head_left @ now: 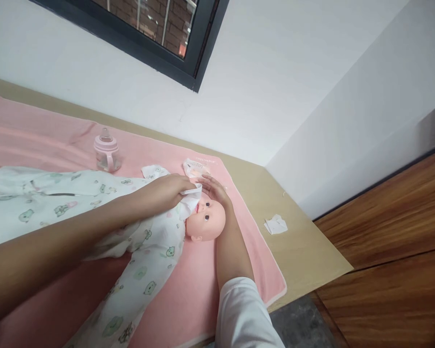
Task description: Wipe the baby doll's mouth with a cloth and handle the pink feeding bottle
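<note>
A baby doll lies on its back, dressed in a white outfit printed with green animals. My left hand pinches a white tissue against the doll's face, near its mouth and cheek. On the far side of the head, my right hand rests against it with fingers stretched out, and the wrist passes along the crown. Part of the doll's face is hidden behind the tissue and fingers. Just beyond my hands is a clear plastic packet, whose contents I cannot make out.
A pink blanket covers much of the wooden table. A pink-lidded baby bottle stands upright near the wall. A crumpled white tissue lies on bare wood at the right. Wooden panels stand beyond the table's right end.
</note>
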{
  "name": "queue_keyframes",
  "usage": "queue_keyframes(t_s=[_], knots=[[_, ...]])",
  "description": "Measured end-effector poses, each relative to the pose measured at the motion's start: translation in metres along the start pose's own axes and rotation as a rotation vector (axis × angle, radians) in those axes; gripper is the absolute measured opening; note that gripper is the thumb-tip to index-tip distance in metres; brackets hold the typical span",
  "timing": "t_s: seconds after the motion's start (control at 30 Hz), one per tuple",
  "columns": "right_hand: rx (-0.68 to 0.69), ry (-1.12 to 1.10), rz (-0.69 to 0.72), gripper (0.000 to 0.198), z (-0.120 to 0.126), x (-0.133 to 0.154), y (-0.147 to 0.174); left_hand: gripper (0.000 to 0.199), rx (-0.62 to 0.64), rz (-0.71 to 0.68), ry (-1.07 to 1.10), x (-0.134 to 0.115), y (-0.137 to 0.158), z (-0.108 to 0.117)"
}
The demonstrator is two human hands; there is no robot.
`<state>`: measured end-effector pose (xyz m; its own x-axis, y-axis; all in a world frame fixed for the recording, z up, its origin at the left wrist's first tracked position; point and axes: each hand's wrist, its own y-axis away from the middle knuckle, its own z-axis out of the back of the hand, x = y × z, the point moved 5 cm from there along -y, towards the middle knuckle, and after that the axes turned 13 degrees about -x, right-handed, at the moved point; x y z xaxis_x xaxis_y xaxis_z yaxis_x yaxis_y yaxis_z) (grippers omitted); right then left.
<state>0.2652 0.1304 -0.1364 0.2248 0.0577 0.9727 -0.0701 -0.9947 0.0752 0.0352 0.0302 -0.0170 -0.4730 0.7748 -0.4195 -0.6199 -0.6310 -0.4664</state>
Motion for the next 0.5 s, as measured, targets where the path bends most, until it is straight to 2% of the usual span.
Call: queue_keyframes(t_s=[0.3, 0.5], knots=[[-0.020, 0.002, -0.015, 0.035, -0.0004, 0.0010, 0.0003, 0.029, -0.038, 0.016, 0.178, 0.0010, 0.0019, 0.0030], [-0.016, 0.012, -0.023, 0.035, -0.0011, 0.0010, 0.0007, 0.030, 0.011, 0.008, 0.291, 0.0005, 0.0038, 0.0015]])
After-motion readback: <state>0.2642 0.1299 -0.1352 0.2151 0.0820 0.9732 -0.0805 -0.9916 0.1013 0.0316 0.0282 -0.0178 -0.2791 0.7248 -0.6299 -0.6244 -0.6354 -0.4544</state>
